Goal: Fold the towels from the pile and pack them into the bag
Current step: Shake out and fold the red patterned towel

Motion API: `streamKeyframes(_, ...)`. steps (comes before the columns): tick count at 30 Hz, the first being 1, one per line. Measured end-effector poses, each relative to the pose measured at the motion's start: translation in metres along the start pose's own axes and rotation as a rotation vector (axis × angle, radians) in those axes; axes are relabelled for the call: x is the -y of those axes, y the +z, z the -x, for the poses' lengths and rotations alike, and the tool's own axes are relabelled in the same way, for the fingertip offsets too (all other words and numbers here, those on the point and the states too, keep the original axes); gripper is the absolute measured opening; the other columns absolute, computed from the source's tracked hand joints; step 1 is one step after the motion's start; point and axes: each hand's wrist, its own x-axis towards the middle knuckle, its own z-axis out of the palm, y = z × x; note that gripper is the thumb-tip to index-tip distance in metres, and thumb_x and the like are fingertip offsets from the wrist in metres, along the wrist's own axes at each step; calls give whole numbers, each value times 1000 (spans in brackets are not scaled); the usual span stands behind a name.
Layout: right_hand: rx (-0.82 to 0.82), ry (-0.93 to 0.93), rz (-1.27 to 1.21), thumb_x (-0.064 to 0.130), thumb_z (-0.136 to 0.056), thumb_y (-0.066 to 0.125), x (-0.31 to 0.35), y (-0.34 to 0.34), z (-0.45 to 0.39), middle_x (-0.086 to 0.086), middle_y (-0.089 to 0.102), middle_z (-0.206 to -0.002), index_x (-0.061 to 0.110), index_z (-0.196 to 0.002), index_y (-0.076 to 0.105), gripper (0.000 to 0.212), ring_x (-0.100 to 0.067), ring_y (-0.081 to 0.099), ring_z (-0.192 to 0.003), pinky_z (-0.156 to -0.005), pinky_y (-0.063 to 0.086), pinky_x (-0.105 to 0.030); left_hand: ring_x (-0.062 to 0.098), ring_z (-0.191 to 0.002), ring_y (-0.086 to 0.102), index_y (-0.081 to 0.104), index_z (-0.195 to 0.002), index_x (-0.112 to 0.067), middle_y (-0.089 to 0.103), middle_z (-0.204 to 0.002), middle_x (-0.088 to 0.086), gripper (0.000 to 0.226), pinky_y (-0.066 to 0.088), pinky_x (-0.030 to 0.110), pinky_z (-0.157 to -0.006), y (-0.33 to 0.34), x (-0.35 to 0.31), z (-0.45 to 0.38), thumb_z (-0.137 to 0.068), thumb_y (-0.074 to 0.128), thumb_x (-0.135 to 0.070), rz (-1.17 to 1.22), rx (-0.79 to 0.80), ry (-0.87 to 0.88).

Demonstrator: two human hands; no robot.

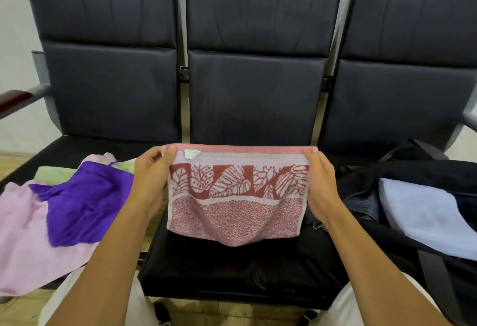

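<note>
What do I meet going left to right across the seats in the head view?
pink towel → purple towel → left hand → patterned towel → right hand → dark bag holding light blue towel.

The middle seat lies bare at six o'clock below the hanging pink towel. At nine o'clock the towel pile covers the left seat; at three o'clock the open bag fills the right one.
</note>
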Motion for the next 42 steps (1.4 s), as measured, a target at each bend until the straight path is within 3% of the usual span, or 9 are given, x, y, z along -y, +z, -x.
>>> streamKeyframes(3,28,-64,-24,38,-103,48,-1,5,0,-4,70,-85,7,-107,53,31,-23,69,-84,-83,56,-47,22,-80,69,62,-105,-2,70,-94,15,21,58,25,-61,8,0,2,-97,58,-21,-81,-8,145)
streamKeyframes(8,40,-145,-109,32,-103,48,2,19,3,4,71,-78,14,-97,51,20,-13,70,-76,-66,60,-30,31,-84,70,59,-84,-25,70,-87,11,12,58,46,-73,19,-1,3,-96,60,-23,-146,-158,345)
streamKeyframes(13,64,-139,-128,31,-100,56,0,34,9,-18,69,-91,14,-92,56,19,-31,66,-83,-79,55,-55,19,-65,71,63,-81,-19,72,-69,3,11,59,37,-61,44,2,15,-92,66,-17,-36,-132,274)
streamKeyframes(19,121,-198,-83,26,-97,62,-5,55,19,-11,74,-85,9,-92,57,18,-24,72,-77,-66,60,-38,29,-76,72,66,-83,-19,73,-76,6,8,58,57,-71,76,12,30,-91,68,-19,-69,-15,257)
streamKeyframes(22,175,-247,-41,22,-96,64,-9,67,25,-6,74,-84,5,-96,59,18,-17,72,-79,-66,57,-27,23,-78,73,69,-89,-19,74,-80,3,3,59,53,-74,87,15,35,-91,68,-19,-65,32,279)
streamKeyframes(30,212,-364,29,12,-94,65,-18,77,23,-7,73,-91,2,-93,64,10,-20,72,-88,-76,59,-30,12,-79,72,71,-94,-17,74,-81,-3,6,61,40,-77,98,18,29,-93,66,-18,-65,-35,285)
streamKeyframes(34,172,-433,100,7,-91,68,-24,77,20,5,70,-102,8,-89,66,3,-14,69,-97,-81,58,-28,11,-81,72,71,-90,-25,74,-83,-6,13,60,34,-76,104,19,32,-91,66,-13,-59,-4,310)
streamKeyframes(38,102,-512,138,4,-87,70,-23,78,20,7,67,-99,24,-82,66,21,-9,65,-97,-81,53,-20,11,-83,73,73,-92,-22,76,-85,-5,14,59,28,-75,107,17,32,-92,64,-10,9,26,269)
streamKeyframes(42,108,-463,130,12,-91,70,-24,76,18,3,69,-102,18,-91,68,6,-12,68,-97,-84,57,-30,14,-87,73,74,-103,-13,76,-90,1,16,60,32,-80,109,15,32,-94,61,-11,56,83,193)
